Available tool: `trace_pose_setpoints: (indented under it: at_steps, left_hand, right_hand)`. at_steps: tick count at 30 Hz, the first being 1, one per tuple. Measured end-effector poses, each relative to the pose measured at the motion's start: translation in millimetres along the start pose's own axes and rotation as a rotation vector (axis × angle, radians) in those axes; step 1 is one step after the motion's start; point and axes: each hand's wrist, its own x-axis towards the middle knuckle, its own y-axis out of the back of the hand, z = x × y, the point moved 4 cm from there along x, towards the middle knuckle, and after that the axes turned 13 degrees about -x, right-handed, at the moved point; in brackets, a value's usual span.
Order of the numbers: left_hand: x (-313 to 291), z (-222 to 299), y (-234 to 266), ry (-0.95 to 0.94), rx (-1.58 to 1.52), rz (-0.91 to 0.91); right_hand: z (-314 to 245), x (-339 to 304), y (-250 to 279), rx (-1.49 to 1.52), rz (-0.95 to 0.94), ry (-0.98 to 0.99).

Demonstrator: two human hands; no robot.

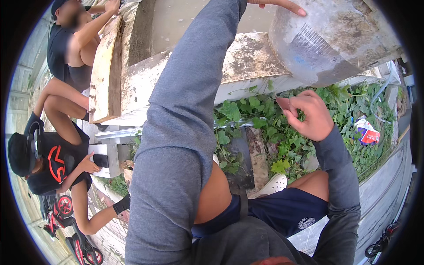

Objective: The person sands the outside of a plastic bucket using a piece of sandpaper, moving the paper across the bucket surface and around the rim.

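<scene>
My left hand (279, 2) is at the top edge, partly cut off, with one finger stretched out over a large rounded grey shell (309, 57). That shell is stained and weathered, with a dark patch of mesh (314, 40) on its side. I cannot tell whether the fingertip touches it. Lower right of it, above green leaves, my right hand (311, 115) is closed in a pinch on a small flat reddish-brown piece (283, 104). This piece is apart from the shell.
A weathered ledge (247, 57) borders murky water (185, 17). Leafy vines (287, 145) grow below, with a torn red, white and blue packet (366, 131). At left, one person (66, 48) sits by a wooden beam (107, 70); another (53, 159) holds a phone (100, 160).
</scene>
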Motion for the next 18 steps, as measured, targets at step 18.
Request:
trace_pose_setpoints:
  at_steps: [18]
  left_hand:
    - [1,-4,-5,-0.001,0.035,-0.02]
  right_hand:
    - [-3,13,-15,-0.004,-0.053,0.009]
